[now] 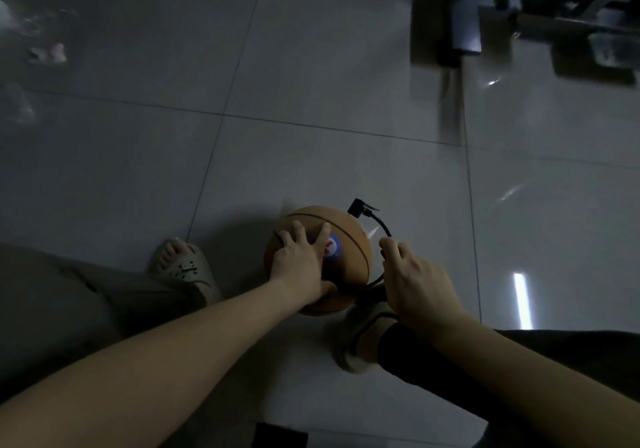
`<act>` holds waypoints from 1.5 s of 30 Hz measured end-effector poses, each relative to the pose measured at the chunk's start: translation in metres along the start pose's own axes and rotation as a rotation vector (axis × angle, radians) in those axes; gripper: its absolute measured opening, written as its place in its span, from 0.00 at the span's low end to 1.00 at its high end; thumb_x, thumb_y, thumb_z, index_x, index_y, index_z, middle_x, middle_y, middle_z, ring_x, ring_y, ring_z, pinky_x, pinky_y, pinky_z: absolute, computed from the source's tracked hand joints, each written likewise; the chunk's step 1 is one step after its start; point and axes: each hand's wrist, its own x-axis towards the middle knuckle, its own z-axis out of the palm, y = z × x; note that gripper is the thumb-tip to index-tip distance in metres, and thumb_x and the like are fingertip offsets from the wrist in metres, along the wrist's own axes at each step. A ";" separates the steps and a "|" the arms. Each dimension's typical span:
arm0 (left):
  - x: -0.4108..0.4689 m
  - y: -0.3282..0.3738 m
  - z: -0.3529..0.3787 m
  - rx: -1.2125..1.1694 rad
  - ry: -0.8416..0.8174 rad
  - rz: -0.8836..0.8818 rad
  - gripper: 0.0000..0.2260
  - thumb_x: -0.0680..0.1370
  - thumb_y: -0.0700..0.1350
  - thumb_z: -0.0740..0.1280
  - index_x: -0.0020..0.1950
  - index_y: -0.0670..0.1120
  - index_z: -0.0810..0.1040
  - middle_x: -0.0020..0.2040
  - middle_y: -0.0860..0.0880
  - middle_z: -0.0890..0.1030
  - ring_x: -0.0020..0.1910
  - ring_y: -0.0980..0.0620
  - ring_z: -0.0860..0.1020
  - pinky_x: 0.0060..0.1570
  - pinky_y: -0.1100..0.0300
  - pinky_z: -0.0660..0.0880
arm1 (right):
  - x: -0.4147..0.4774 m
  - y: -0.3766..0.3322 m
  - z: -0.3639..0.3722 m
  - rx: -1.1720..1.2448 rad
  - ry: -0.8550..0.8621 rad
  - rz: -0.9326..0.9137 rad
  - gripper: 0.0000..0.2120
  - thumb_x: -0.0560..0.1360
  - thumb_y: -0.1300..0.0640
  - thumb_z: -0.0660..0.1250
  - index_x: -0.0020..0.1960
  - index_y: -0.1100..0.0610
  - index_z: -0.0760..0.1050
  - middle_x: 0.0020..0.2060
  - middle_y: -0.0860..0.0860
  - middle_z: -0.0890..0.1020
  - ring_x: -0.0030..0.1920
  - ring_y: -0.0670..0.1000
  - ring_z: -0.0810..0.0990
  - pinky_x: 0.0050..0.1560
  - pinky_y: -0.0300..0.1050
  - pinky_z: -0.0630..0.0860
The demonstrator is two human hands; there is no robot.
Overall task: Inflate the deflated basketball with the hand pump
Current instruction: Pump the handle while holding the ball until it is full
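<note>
An orange basketball [349, 239] with a round blue and red logo rests on the tiled floor. My left hand [301, 264] lies spread on top of it, gripping it. My right hand [412, 281] is closed around the handle of the black hand pump [372, 297], just right of the ball. The pump's black hose [382, 226] arcs up from my right hand to a black nozzle head [358, 207] at the ball's far upper edge. The pump body is mostly hidden by my hand and foot.
My right foot in a beige sandal [356, 340] stands by the pump base; my left foot in a sandal [183, 267] is to the left. Metal equipment [519, 14] stands at the far right. Grey glossy floor tiles [311, 101] spread all around.
</note>
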 end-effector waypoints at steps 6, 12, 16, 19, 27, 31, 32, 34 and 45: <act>0.001 0.001 0.003 0.009 0.000 0.002 0.53 0.71 0.66 0.72 0.81 0.57 0.38 0.80 0.34 0.46 0.76 0.26 0.54 0.66 0.39 0.70 | 0.008 0.007 0.021 -0.009 -0.135 -0.016 0.26 0.81 0.49 0.56 0.75 0.52 0.52 0.52 0.53 0.74 0.38 0.50 0.76 0.37 0.47 0.78; 0.000 -0.003 -0.002 0.007 -0.009 0.002 0.52 0.71 0.67 0.72 0.82 0.56 0.39 0.80 0.34 0.47 0.76 0.26 0.55 0.66 0.38 0.70 | 0.011 -0.004 0.008 0.029 -0.092 0.081 0.20 0.82 0.53 0.56 0.72 0.52 0.55 0.50 0.54 0.74 0.37 0.53 0.76 0.35 0.50 0.77; -0.002 -0.005 -0.004 0.012 -0.027 -0.005 0.53 0.71 0.68 0.71 0.82 0.56 0.40 0.79 0.32 0.48 0.75 0.26 0.56 0.66 0.39 0.70 | -0.004 -0.004 -0.012 -0.023 -0.077 0.063 0.14 0.84 0.52 0.54 0.68 0.52 0.57 0.50 0.54 0.77 0.34 0.52 0.73 0.29 0.44 0.66; -0.002 -0.006 -0.010 0.018 -0.066 -0.022 0.55 0.70 0.69 0.71 0.82 0.56 0.38 0.79 0.32 0.47 0.75 0.26 0.56 0.65 0.40 0.70 | -0.017 -0.007 -0.052 -0.051 0.020 0.047 0.13 0.83 0.51 0.54 0.66 0.52 0.59 0.47 0.53 0.78 0.31 0.51 0.71 0.27 0.45 0.63; -0.009 -0.016 0.002 -0.003 -0.024 0.004 0.55 0.70 0.71 0.68 0.82 0.53 0.36 0.78 0.30 0.47 0.73 0.23 0.57 0.64 0.39 0.71 | -0.040 -0.019 -0.114 0.036 0.212 0.071 0.07 0.82 0.53 0.58 0.57 0.52 0.62 0.32 0.49 0.74 0.27 0.51 0.73 0.27 0.54 0.75; -0.008 -0.018 0.006 -0.037 -0.028 -0.054 0.54 0.71 0.72 0.65 0.81 0.51 0.32 0.78 0.29 0.43 0.74 0.24 0.55 0.65 0.38 0.70 | -0.041 -0.007 -0.081 -0.065 0.194 -0.008 0.09 0.81 0.55 0.60 0.60 0.54 0.65 0.39 0.51 0.77 0.26 0.55 0.72 0.22 0.46 0.63; -0.008 -0.023 0.008 -0.048 -0.034 -0.080 0.54 0.72 0.72 0.65 0.80 0.52 0.32 0.78 0.29 0.42 0.75 0.24 0.54 0.66 0.38 0.70 | -0.038 -0.004 -0.075 -0.061 0.187 -0.013 0.09 0.81 0.56 0.61 0.60 0.55 0.67 0.39 0.52 0.78 0.24 0.55 0.69 0.23 0.43 0.58; -0.011 -0.031 0.013 -0.078 -0.035 -0.099 0.53 0.72 0.71 0.65 0.80 0.53 0.31 0.78 0.30 0.41 0.75 0.25 0.53 0.66 0.38 0.70 | -0.031 0.006 -0.067 -0.045 0.154 -0.036 0.09 0.81 0.57 0.61 0.60 0.57 0.67 0.39 0.53 0.77 0.23 0.49 0.64 0.24 0.40 0.52; -0.005 -0.027 0.021 -0.097 0.008 -0.060 0.52 0.74 0.70 0.64 0.79 0.53 0.29 0.79 0.32 0.39 0.77 0.25 0.49 0.69 0.37 0.67 | 0.005 0.047 -0.053 0.002 0.020 -0.025 0.10 0.82 0.55 0.56 0.62 0.55 0.63 0.42 0.55 0.77 0.27 0.54 0.71 0.26 0.49 0.71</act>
